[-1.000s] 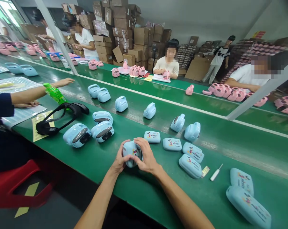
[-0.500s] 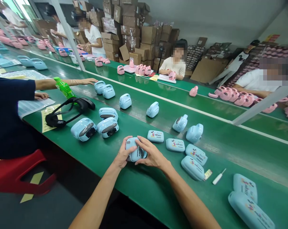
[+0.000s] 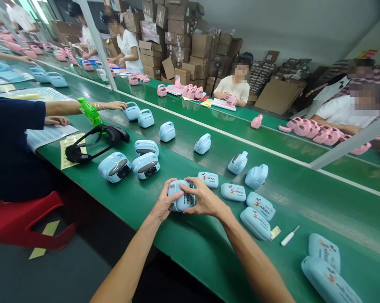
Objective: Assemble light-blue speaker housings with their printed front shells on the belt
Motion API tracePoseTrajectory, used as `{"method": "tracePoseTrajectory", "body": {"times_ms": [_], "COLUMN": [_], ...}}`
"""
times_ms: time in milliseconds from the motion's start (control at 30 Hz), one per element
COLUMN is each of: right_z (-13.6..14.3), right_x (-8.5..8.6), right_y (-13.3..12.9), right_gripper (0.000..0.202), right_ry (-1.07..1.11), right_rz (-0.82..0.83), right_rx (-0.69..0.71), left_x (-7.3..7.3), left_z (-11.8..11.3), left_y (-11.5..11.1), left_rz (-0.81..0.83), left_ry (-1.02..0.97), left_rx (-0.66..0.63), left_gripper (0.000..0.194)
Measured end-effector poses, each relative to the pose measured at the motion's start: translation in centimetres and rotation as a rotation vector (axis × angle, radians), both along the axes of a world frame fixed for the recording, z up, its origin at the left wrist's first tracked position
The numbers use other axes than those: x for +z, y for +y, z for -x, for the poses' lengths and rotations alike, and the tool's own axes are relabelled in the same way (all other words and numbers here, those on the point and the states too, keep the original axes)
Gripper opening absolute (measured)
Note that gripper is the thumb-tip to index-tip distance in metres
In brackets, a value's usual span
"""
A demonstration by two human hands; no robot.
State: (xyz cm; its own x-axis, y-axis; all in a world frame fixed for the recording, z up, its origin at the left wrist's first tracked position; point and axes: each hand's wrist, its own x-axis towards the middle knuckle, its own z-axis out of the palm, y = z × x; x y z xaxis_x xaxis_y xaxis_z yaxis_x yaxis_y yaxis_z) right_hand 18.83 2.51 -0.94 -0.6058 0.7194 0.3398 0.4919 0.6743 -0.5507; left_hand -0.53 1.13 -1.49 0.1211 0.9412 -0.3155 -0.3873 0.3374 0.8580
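Both my hands hold one light-blue toy camera [image 3: 181,198] just above the green table [image 3: 190,256]. My left hand [image 3: 162,203] grips its left end, my right hand [image 3: 203,200] covers its right side and top. Its printed face points up toward me. Loose light-blue printed covers [image 3: 208,179] lie in a row to the right of my hands, with two more covers [image 3: 325,251] at the far right. Two assembled blue cameras [image 3: 146,165] rest to the left of my hands.
A small white screwdriver [image 3: 289,236] lies by the covers. More blue cameras [image 3: 203,144] ride the conveyor belt [image 3: 287,174]. A person in dark blue on a red stool [image 3: 22,219] reaches across at left. Black headset [image 3: 93,141] and green bottle [image 3: 89,112] sit nearby. Other workers with pink cameras [image 3: 312,131] sit opposite.
I turned the blue camera in my hands so its printed face shows on top. The person at left stretched an arm out to a blue camera on the belt.
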Motion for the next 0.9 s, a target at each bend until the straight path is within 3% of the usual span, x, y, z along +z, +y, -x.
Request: {"method": "tracePoseTrajectory", "body": {"times_ms": [167, 433, 733, 800, 900], "right_z": [0.0, 0.9, 1.4, 1.9, 3.4], "right_x": [0.1, -1.5, -1.7, -2.5, -3.9], "right_y": [0.3, 0.2, 0.1, -0.7, -2.1], "right_gripper": [0.101, 0.100, 0.099, 0.106, 0.109], "right_ry": [0.010, 0.132, 0.222, 0.370, 0.761], "right_rz": [0.029, 0.099, 0.239, 0.308, 0.507], "right_rx": [0.010, 0.005, -0.017, -0.134, -0.454], "left_x": [0.1, -0.2, -0.5, -0.6, -0.9], "left_z": [-0.1, -0.3, -0.9, -0.9, -1.2], "left_y": [-0.1, -0.1, 0.0, -0.1, -0.3], "left_rz": [0.024, 0.057, 0.056, 0.035, -0.036], "left_ry": [0.011, -0.068, -0.057, -0.068, -0.086], "left_rx": [0.000, 0.030, 0.150, 0.176, 0.246], "left_gripper": [0.078, 0.075, 0.076, 0.075, 0.071]}}
